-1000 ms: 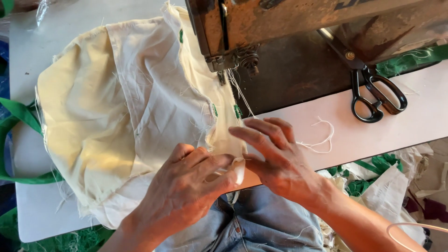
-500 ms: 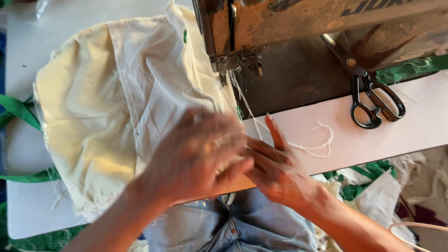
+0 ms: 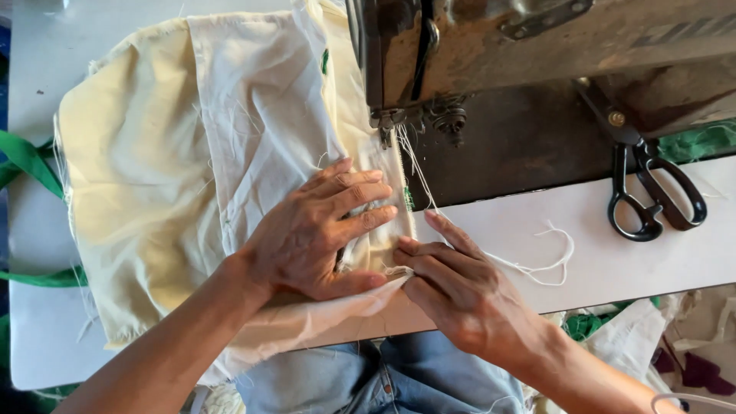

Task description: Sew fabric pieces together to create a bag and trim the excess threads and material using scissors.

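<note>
Since half a second ago, the left hand (image 3: 314, 234) is lying flat and open on the cream fabric (image 3: 192, 176), no longer lifted. Its seam edge is running lengthwise from the bench's near edge toward the sewing machine (image 3: 429, 69); the right hand (image 3: 460, 287) is pinching that edge's near end.

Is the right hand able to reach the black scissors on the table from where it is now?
Probably yes. The right hand pinches the cream fabric at the table's near edge, and only bare white table with a loose white thread lies between it and the scissors. It would need to let go first.
</note>
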